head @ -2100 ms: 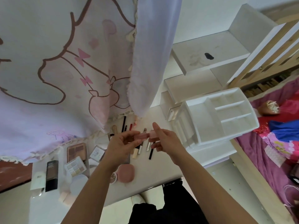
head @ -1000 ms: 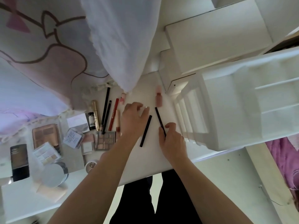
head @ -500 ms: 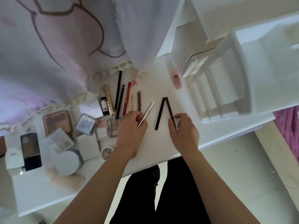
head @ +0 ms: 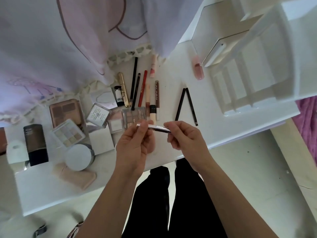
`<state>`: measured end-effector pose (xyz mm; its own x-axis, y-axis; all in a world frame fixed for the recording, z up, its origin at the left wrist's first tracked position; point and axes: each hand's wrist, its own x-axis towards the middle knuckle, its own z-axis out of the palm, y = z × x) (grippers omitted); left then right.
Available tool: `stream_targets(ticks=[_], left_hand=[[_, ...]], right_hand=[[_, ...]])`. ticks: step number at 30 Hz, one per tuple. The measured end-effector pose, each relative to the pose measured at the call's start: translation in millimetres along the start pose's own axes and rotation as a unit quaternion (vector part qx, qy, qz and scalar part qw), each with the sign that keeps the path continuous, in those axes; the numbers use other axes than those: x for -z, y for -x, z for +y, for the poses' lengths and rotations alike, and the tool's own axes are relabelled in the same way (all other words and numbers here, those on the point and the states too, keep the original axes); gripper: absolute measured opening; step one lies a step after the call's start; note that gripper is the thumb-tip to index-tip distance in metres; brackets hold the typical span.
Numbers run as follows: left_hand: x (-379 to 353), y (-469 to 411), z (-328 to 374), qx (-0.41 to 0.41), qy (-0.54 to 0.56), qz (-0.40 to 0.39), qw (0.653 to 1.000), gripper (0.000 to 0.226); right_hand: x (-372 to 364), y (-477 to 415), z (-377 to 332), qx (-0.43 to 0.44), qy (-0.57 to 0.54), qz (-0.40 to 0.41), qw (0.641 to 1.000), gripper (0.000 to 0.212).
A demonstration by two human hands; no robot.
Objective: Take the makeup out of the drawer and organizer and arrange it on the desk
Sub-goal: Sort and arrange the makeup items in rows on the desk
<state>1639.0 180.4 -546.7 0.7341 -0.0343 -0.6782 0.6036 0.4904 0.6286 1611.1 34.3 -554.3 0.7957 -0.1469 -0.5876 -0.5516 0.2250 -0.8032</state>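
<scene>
Nearest you, both hands are up over the desk's [head: 51,191] near edge w/ a slim silver tube [head: 158,128] between them. Left hand [head: 135,145] pinches its left end and right hand [head: 183,140] its right end, thumb & fingertips closed on it, nothing else held. Keep it level; don't twist it apart. Best spot looks like the gap betw. the brown stick [head: 157,95] and the two black pencils [head: 180,104] lying in a V: set it flat, parallel w/ the row. Farther back are the red pencil [head: 142,88] and the pink gloss tube [head: 198,68], just left of the white organizer [head: 257,74], far right.
</scene>
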Motion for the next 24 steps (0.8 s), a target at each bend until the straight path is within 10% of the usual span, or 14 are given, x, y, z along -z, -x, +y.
stream_targets(ticks=[9, 13, 19, 22, 24], left_hand=[[3, -2, 7, -0.030, -0.010, -0.021, 0.999, 0.016], [2, -1, 12, -0.031, -0.018, -0.012, 0.999, 0.013], [-20, 15, 28, -0.031, -0.021, -0.012, 0.999, 0.021], [-38, 26, 50, -0.057, -0.004, -0.017, 0.998, 0.023], [-53, 37, 69, -0.077, 0.012, -0.019, 0.997, 0.019]], right_hand=[[0, 22, -15, -0.074, 0.031, -0.041, 0.996, 0.054], [3, 21, -13, -0.040, 0.044, -0.002, 0.998, 0.017], [-1, 33, -45, -0.115, 0.013, -0.072, 0.991, 0.050], [0, 41, -66, -0.039, 0.012, -0.053, 0.998, 0.019], [1, 51, -93, -0.017, -0.040, -0.066, 0.997, 0.034]])
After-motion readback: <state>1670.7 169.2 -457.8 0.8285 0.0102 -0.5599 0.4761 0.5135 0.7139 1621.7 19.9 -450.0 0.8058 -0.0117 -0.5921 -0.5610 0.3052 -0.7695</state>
